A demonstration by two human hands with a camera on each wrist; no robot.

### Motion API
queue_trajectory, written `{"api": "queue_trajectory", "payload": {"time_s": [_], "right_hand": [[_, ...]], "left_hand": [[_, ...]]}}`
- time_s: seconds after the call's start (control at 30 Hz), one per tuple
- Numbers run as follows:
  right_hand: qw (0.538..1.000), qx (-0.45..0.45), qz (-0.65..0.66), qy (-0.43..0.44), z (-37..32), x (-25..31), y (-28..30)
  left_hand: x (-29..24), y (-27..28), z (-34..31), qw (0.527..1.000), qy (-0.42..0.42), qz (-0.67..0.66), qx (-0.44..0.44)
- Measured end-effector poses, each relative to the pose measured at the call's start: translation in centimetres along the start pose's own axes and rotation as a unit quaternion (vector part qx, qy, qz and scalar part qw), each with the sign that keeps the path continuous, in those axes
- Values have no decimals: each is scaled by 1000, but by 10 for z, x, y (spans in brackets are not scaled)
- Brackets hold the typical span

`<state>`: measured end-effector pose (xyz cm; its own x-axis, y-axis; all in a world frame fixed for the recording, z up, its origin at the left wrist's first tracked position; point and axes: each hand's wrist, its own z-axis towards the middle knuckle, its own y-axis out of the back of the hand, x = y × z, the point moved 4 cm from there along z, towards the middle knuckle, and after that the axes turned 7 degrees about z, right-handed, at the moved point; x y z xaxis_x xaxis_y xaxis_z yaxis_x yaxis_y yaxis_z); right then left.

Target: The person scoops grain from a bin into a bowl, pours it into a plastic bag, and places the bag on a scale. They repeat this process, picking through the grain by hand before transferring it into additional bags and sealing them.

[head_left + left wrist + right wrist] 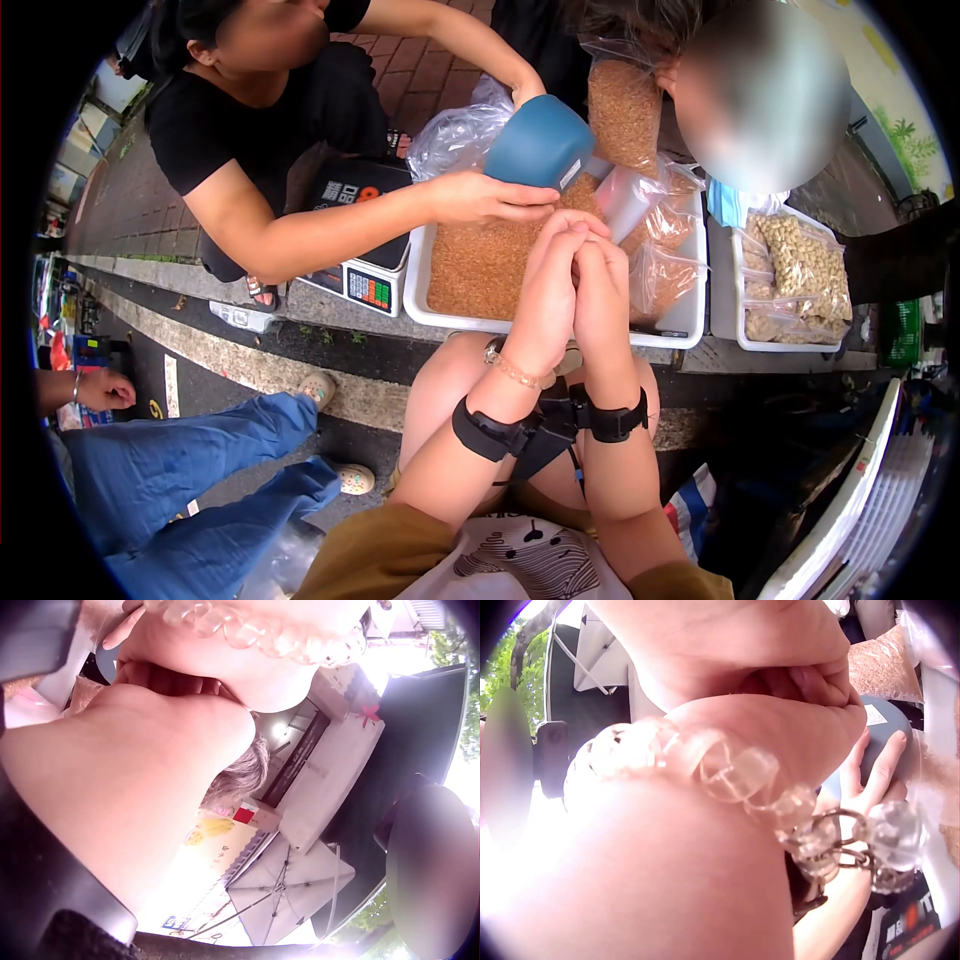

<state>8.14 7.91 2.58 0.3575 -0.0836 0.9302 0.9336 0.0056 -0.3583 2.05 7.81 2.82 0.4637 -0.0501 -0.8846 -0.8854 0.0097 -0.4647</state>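
My left hand point(552, 290), with a clear beaded bracelet point(525, 375) at its wrist, is clasped with my right hand point(602, 292). The two are raised in front of a white tray point(470, 322) of small orange-brown dried pieces point(480, 270). Both wrist views show curled fingers point(810, 682) in the hollow where the hands meet, with no object between them. Just beyond my fingertips, a person in black holds a blue bowl point(540, 145) tilted over the tray. Black straps point(612, 415) circle my forearms.
A digital scale point(365, 285) stands left of the tray. Filled clear bags point(665, 285) lie in its right side, and another bag point(625, 115) is upright behind. Farther right, a second white tray point(790, 345) holds bagged pale pieces point(805, 255). Someone in blue jeans point(190, 460) is at left.
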Motion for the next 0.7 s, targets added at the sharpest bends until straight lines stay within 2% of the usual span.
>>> {"api": "queue_trajectory", "payload": {"time_s": [0.7], "right_hand": [[999, 28, -38, -8, 1, -1, 1]], "left_hand": [[3, 5, 1, 999, 15, -34, -14]]}}
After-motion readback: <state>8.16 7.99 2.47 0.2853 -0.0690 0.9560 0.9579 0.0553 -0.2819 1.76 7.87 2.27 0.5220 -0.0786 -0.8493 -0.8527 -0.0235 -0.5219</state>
